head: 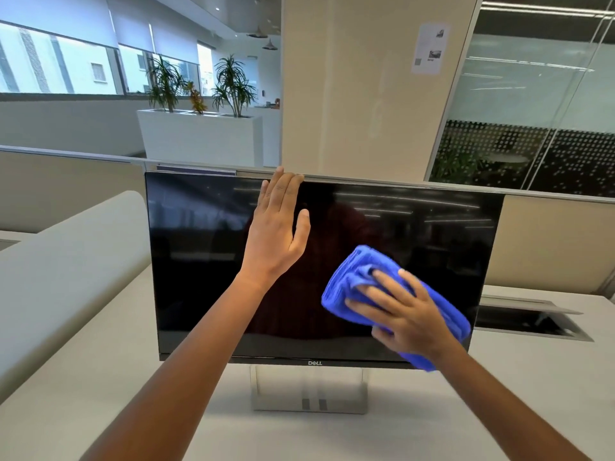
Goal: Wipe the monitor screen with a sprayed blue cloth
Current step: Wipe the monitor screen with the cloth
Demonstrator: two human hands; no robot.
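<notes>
A black monitor (199, 261) with a dark screen stands on a silver stand on the white desk. My right hand (399, 307) presses a folded blue cloth (349, 281) flat against the lower right part of the screen, fingers spread over it. My left hand (279, 227) is raised with fingers straight, its fingertips at the monitor's top edge near the middle. It holds nothing.
The white desk (133, 377) runs under the monitor. A beige partition stands behind it, with a curved white divider (66, 261) at the left. An open cable hatch (532, 321) lies in the desk at the right. A pillar and planters are further back.
</notes>
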